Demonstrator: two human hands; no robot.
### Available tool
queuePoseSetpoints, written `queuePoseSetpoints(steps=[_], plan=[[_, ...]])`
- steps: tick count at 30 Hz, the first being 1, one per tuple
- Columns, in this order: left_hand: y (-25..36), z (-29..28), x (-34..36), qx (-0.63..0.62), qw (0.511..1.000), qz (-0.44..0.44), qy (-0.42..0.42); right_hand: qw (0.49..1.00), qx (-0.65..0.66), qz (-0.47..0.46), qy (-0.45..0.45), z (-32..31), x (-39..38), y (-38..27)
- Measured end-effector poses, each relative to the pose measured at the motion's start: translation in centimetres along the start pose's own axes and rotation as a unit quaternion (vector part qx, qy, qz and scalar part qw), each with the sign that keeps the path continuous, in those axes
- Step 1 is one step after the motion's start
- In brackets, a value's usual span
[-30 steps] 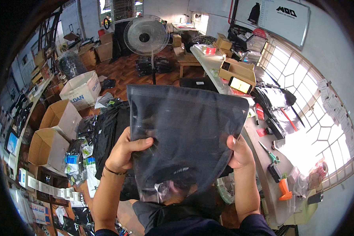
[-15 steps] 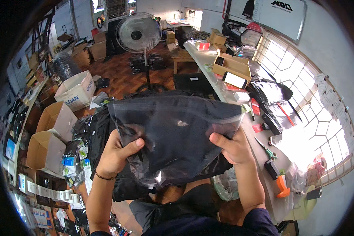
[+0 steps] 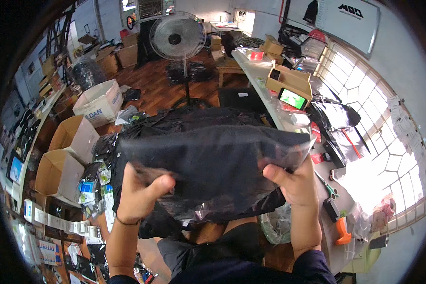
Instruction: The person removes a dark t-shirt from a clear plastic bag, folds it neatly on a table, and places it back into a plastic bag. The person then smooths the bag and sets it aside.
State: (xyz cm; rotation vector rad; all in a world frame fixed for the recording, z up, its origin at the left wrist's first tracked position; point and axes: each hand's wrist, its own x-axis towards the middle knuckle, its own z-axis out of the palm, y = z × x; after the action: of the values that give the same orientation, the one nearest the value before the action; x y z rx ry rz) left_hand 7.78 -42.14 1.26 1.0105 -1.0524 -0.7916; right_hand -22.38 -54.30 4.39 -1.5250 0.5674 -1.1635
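Note:
A clear plastic bag with folded black cloth in it, which looks like a garment, hangs in front of me above my lap. My left hand grips its left side, thumb on top and fingers behind the plastic. On the opposite side my right hand pinches the bag the same way. The far edge of the clear plastic stands out past the cloth near the right hand. Beneath and beyond the bag lies a wide heap of black clothing.
Open cardboard boxes stand at left beside small packaged goods. A pedestal fan is beyond the heap. Along the right runs a long table bearing green-handled scissors, an orange tool and a phone with a lit screen.
The bag's far edge has tipped down and away, so the bag looks flatter and is smeared by motion. Both hands keep hold of it. The whole view has shifted slightly.

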Motion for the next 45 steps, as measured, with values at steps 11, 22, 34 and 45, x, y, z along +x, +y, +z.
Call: queuePoseSetpoints(steps=[11, 22, 34, 45], plan=[[7.4, 1.2, 8.6, 0.087, 0.963, 0.21, -0.143, 0.986, -0.095, -0.114, -0.081, 0.6, 7.4, -6.1], [2.7, 0.9, 10.0, 0.055, 0.986, 0.111, -0.114, 0.993, -0.003, -0.081, -0.081, 0.0, 10.8, -2.0], [10.9, -2.4, 21.5, 0.251, 0.882, 0.387, -0.095, 0.894, -0.059, -0.433, -0.099, 1.1, 20.3, -9.5], [-5.4, -5.2, -1.5, 0.509, 0.8, 0.103, -0.299, 0.871, -0.375, -0.225, -0.225, -2.5, -4.0, 11.3]])
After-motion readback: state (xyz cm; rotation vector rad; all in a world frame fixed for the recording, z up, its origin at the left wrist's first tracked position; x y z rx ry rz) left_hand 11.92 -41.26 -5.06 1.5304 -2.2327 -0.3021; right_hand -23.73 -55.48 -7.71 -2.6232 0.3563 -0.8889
